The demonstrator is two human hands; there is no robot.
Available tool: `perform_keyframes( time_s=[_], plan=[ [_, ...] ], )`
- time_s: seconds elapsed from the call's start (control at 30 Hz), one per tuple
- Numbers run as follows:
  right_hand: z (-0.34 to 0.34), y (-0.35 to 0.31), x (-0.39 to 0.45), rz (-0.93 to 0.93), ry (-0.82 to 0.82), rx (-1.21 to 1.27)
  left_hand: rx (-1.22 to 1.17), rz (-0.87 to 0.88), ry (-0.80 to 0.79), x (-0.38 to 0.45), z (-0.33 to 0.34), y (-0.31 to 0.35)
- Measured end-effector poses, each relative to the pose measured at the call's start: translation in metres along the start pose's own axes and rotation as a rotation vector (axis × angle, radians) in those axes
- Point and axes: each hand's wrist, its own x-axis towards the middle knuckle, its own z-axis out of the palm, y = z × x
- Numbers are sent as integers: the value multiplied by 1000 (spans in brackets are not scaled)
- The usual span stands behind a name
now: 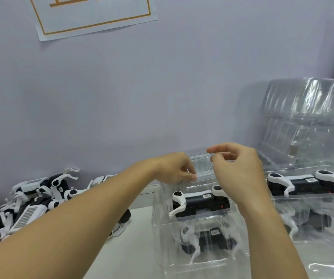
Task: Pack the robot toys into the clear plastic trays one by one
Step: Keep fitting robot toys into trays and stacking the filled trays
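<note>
Meanwhile, a clear tray is being handled above a packed toy.

The far edge of the clear tray is pinched by the left hand and the right hand — apparently so that its thin plastic can be lined up over the robot toy already seated beneath. Another filled tray lies just to the right on the table, while the loose toys are heaped at the left — presumably kept within reach for packing. Spare trays are stacked at the far right.

Pale lilac wall evenly lit; white orange-bordered notice pinned up; white tabletop set against it.
</note>
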Motion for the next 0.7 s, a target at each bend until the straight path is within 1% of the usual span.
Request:
perform_keyframes(
  time_s=[0.17, 0.3, 0.43, 0.5, 0.7],
  plan=[
    [-2, 2, 0, 38, -5, -10, 55, 29, 94, -1, -1, -3],
    [-1, 1, -1, 54, -12, -56, 36, 22, 207, -4, 4, -5],
    [0, -1, -2, 34, -29, -103, -15, 8, 276, -7, 5, -5],
    [0, 0, -2, 23, -81, -180, -52, -1, 318, -9, 5, -4],
    [1, 6, -4, 48, -345, -529, -180, -24, 433, -20, -3, -5]
  ],
)
